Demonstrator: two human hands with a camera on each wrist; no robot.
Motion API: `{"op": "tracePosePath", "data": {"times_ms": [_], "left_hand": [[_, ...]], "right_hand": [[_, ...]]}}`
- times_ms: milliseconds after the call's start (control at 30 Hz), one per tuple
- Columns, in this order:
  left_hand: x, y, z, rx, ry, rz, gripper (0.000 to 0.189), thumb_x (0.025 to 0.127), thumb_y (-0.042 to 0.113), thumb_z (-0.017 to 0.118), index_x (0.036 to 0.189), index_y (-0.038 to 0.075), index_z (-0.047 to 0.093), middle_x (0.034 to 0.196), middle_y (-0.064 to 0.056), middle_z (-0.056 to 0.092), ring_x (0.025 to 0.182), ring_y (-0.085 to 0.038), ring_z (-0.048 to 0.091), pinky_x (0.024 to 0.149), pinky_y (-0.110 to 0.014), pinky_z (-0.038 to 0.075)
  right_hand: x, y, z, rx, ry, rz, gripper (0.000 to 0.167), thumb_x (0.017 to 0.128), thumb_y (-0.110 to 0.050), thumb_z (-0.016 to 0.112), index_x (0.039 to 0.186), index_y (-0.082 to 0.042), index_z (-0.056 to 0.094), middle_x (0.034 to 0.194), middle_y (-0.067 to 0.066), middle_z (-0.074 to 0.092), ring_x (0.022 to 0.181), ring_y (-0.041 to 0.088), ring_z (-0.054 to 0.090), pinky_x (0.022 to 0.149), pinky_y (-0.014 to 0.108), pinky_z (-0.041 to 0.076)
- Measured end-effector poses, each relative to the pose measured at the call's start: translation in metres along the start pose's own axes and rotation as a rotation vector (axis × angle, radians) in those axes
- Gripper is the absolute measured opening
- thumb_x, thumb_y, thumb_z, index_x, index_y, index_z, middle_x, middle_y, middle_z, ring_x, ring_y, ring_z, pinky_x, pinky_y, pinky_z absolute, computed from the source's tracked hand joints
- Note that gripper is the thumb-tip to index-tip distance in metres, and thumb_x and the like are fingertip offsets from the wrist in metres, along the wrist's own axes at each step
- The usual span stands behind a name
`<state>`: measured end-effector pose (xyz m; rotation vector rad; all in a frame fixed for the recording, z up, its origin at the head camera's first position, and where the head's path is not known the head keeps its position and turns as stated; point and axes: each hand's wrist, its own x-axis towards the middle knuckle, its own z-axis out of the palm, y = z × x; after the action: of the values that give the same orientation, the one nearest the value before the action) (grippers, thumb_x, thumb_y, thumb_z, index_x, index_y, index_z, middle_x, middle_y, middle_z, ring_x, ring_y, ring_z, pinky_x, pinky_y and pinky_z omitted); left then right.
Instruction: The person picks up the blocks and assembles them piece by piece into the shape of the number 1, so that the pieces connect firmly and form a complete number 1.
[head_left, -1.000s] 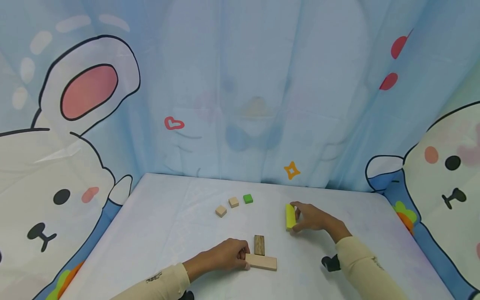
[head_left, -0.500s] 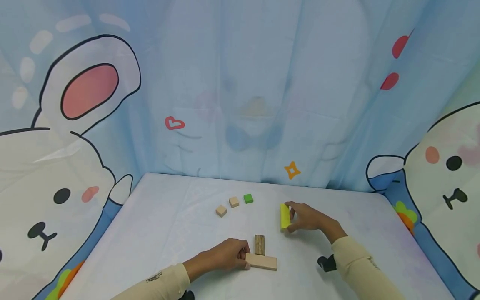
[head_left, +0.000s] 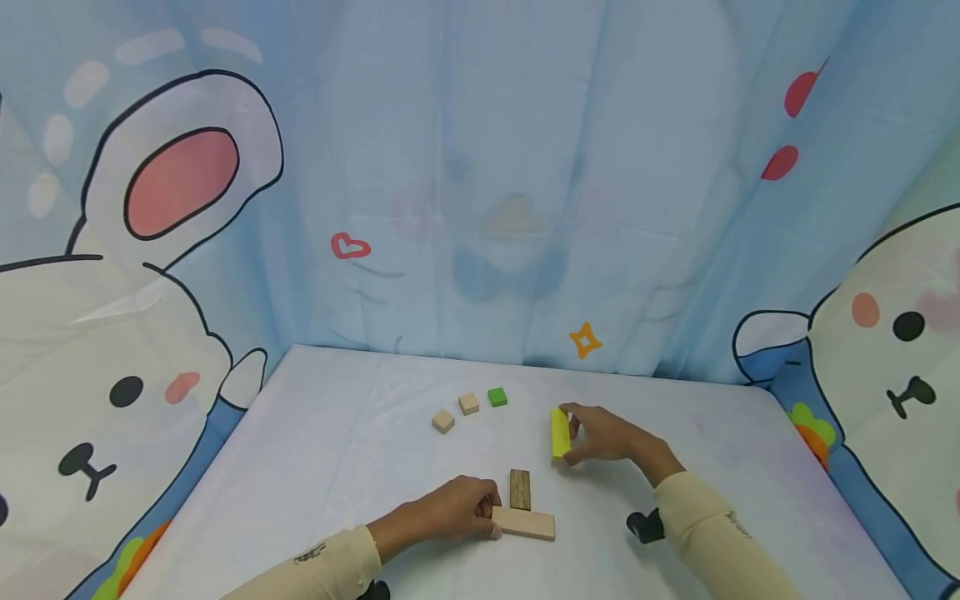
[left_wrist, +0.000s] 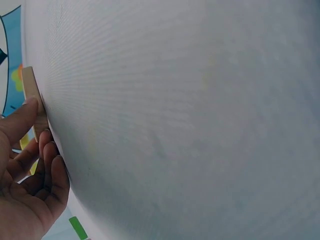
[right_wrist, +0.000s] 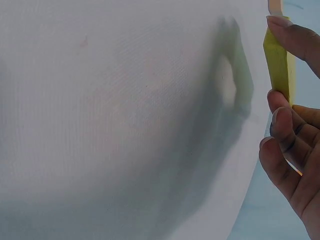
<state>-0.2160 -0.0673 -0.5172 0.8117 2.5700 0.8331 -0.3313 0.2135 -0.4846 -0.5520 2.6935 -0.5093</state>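
My left hand point(head_left: 450, 510) pinches the left end of a light wooden plank point(head_left: 525, 523) lying crosswise on the white table. Against the plank's far side, a darker brown wooden block point(head_left: 520, 489) points away from me. Farther back and to the right, my right hand point(head_left: 607, 435) holds a yellow block point(head_left: 560, 435) by its two ends, as the thumb point(right_wrist: 295, 40) in the right wrist view also shows. A shadow falls on the cloth beside it; I cannot tell how far the block is off the table. In the left wrist view the thumb point(left_wrist: 21, 120) presses the plank point(left_wrist: 30, 80).
Two small natural wood cubes point(head_left: 443, 422) and a green cube point(head_left: 497, 397) stand in a slanting row at the back of the table point(head_left: 337, 467). Behind the table's far edge hangs a blue curtain point(head_left: 510, 292) with cartoon figures.
My right hand has moved left with the yellow block, closer to the green cube and the brown block. The left hand and the plank have stayed in place.
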Motion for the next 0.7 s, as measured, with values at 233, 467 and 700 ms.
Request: {"op": "tracePosePath", "data": {"times_ms": [233,467,700], "left_hand": [[0.0,0.001,-0.001,0.0,-0.005,0.001,0.026,0.086,0.022,0.081,0.104,0.01,0.066,0.076,0.013,0.055,0.067,0.003,0.05,0.065,-0.015,0.045],[0.0,0.003,-0.002,-0.016,-0.019,-0.022,0.026,0.086,0.021,0.081,0.104,0.01,0.067,0.076,0.013,0.056,0.067,0.002,0.051,0.065,-0.016,0.046],[0.0,0.003,-0.002,-0.013,-0.013,-0.021,0.026,0.086,0.02,0.081,0.104,0.011,0.066,0.076,0.013,0.056,0.067,0.002,0.051,0.065,-0.016,0.046]], "right_hand": [[0.002,-0.007,0.002,0.006,-0.004,-0.004,0.095,0.071,-0.034,0.091,0.146,-0.002,0.043,0.098,-0.001,0.06,0.09,0.017,0.052,0.078,0.035,0.047],[0.003,-0.012,0.003,0.006,-0.005,-0.012,0.095,0.071,-0.034,0.091,0.147,-0.002,0.043,0.098,0.0,0.06,0.089,0.017,0.052,0.078,0.035,0.048],[0.003,-0.019,0.003,0.008,0.01,-0.057,0.094,0.071,-0.034,0.091,0.146,0.0,0.045,0.097,-0.001,0.061,0.087,0.016,0.052,0.077,0.034,0.047]]}}
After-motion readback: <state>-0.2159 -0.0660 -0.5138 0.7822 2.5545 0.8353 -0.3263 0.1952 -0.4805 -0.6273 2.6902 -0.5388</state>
